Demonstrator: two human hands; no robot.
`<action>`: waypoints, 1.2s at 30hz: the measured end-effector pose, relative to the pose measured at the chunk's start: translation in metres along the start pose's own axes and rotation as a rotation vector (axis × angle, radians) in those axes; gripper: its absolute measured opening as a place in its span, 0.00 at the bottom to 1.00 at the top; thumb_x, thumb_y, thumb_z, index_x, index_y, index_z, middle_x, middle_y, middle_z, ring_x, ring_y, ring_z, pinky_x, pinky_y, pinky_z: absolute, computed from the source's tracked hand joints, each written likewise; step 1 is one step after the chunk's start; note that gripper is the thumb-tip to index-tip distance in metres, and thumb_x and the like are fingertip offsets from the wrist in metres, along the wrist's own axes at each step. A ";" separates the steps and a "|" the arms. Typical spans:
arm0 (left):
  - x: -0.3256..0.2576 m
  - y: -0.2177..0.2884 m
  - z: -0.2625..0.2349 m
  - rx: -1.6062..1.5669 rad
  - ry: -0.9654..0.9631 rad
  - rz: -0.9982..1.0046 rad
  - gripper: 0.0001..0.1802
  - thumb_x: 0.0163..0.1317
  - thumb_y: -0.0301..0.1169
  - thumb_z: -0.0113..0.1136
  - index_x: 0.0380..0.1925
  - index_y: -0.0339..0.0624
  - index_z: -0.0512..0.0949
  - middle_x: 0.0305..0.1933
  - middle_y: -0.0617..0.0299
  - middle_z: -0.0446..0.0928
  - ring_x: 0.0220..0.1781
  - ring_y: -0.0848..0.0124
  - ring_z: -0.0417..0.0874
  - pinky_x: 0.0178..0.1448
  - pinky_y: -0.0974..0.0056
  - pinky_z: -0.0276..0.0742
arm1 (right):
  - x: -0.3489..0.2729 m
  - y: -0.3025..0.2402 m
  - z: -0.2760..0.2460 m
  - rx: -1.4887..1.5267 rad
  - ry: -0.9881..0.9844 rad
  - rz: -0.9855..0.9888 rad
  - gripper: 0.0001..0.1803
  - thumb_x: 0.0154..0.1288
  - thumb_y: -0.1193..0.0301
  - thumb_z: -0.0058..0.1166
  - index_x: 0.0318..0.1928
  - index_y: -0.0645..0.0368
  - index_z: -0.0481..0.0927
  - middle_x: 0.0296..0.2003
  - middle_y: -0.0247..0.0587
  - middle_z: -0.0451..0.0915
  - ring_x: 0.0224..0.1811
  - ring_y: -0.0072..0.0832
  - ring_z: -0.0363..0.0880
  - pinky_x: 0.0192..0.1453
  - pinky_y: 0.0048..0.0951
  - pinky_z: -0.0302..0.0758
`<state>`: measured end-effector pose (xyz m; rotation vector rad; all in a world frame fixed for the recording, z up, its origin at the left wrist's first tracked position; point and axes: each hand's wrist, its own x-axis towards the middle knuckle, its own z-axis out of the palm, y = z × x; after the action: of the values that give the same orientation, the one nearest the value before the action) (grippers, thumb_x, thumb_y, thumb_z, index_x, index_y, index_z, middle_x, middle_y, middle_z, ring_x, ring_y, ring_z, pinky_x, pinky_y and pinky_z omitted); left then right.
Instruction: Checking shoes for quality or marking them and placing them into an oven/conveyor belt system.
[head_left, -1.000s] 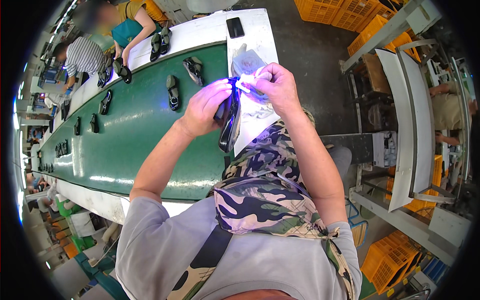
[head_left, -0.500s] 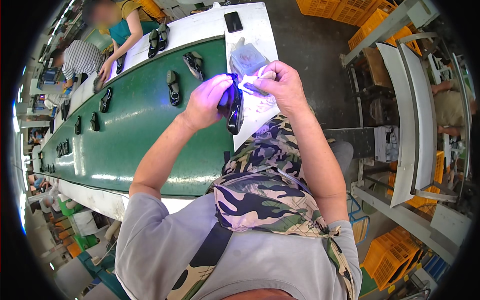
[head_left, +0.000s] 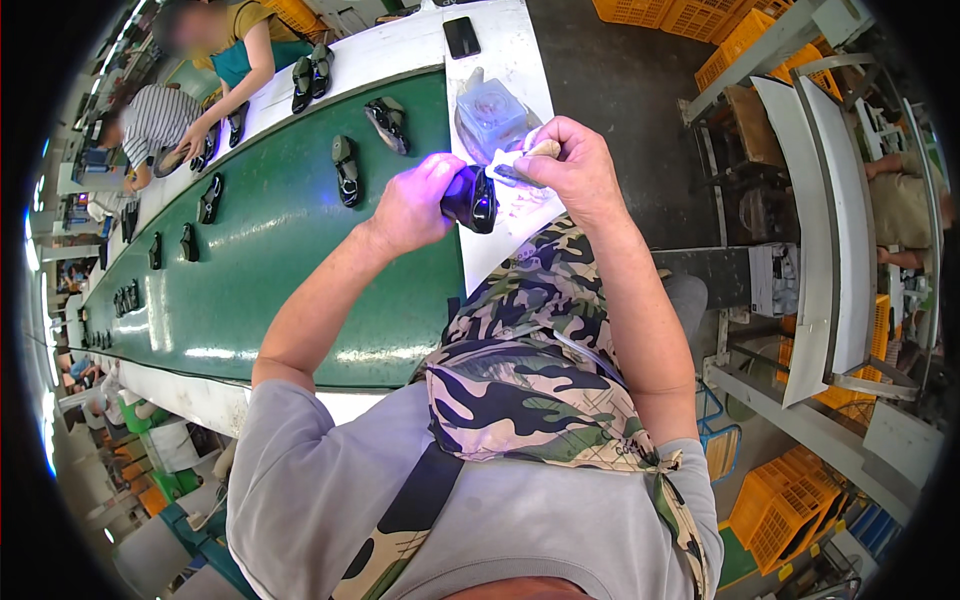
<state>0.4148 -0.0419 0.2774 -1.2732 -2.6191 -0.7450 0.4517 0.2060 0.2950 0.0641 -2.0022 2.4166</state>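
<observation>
- A glossy black shoe [head_left: 474, 200] is near the middle of the view, held up just over the right-hand end of a green belt [head_left: 270, 270], where the belt meets a white tabletop [head_left: 520, 55].
- The person's left hand [head_left: 412, 205] grasps the shoe from its left side. The fingers are curled closed around it, with some of them hidden behind; violet-blue light falls on the knuckles and on the shoe.
- The person's right hand [head_left: 580, 168] is just to the right of the shoe. Thumb and fingers are pinched together, with almost no gap, on a small pale object [head_left: 515, 165]. Its near end is tan and its far end is bright white with glare; I cannot tell its exact kind, nor whether it touches the shoe.
- Just beyond the right hand, a translucent bluish container [head_left: 490, 112] rests on the white tabletop; farther off lies a black phone [head_left: 462, 37].
- On the belt, to the left of the hands, two dark shoes lie near each other: one nearer [head_left: 345, 172], one farther [head_left: 386, 125]. Smaller-looking shoes trail off leftward.
- A pair of shoes [head_left: 311, 77] stands on the white ledge along the belt's far side.
- At upper left, a co-worker [head_left: 255, 50] reaches an arm down toward other shoes on that ledge.
- A camouflage apron [head_left: 530, 400] covers the person's front.
- Orange crates [head_left: 785, 510] are stacked at lower right.
</observation>
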 end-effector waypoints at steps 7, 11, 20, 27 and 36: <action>-0.001 0.010 -0.005 -0.115 -0.198 -0.219 0.26 0.43 0.26 0.68 0.48 0.43 0.78 0.43 0.50 0.82 0.44 0.49 0.85 0.50 0.52 0.83 | 0.002 0.002 -0.002 -0.071 0.058 -0.024 0.09 0.54 0.80 0.67 0.32 0.61 0.78 0.32 0.33 0.81 0.33 0.17 0.76 0.40 0.21 0.74; 0.004 0.015 -0.013 -0.174 -0.386 -0.348 0.25 0.42 0.29 0.69 0.46 0.43 0.80 0.39 0.49 0.84 0.43 0.49 0.86 0.50 0.52 0.82 | 0.001 -0.004 0.001 -0.032 0.088 -0.024 0.08 0.53 0.80 0.67 0.31 0.62 0.78 0.29 0.32 0.80 0.29 0.16 0.75 0.34 0.20 0.74; 0.001 0.014 -0.024 -0.348 -0.522 -0.320 0.29 0.35 0.35 0.76 0.40 0.37 0.79 0.29 0.52 0.81 0.30 0.61 0.82 0.41 0.59 0.80 | 0.007 0.011 -0.003 -0.053 0.155 -0.090 0.09 0.52 0.78 0.68 0.28 0.62 0.79 0.24 0.27 0.77 0.25 0.12 0.72 0.29 0.20 0.70; 0.005 0.013 -0.031 -0.494 -0.687 -0.380 0.36 0.36 0.38 0.77 0.50 0.36 0.80 0.41 0.49 0.85 0.41 0.60 0.87 0.50 0.59 0.82 | 0.010 0.024 -0.007 -0.151 0.210 -0.134 0.09 0.51 0.78 0.68 0.28 0.63 0.78 0.23 0.26 0.76 0.26 0.13 0.71 0.29 0.20 0.70; -0.001 0.006 -0.025 -0.646 -0.701 -0.366 0.38 0.38 0.37 0.78 0.52 0.32 0.78 0.43 0.50 0.85 0.43 0.62 0.86 0.53 0.60 0.81 | 0.007 0.025 -0.008 -0.115 0.231 -0.106 0.08 0.51 0.78 0.67 0.29 0.63 0.78 0.25 0.29 0.78 0.27 0.13 0.72 0.31 0.20 0.72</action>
<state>0.4184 -0.0517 0.3010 -1.3957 -3.3913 -1.5441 0.4433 0.2089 0.2691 -0.1012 -1.9755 2.1313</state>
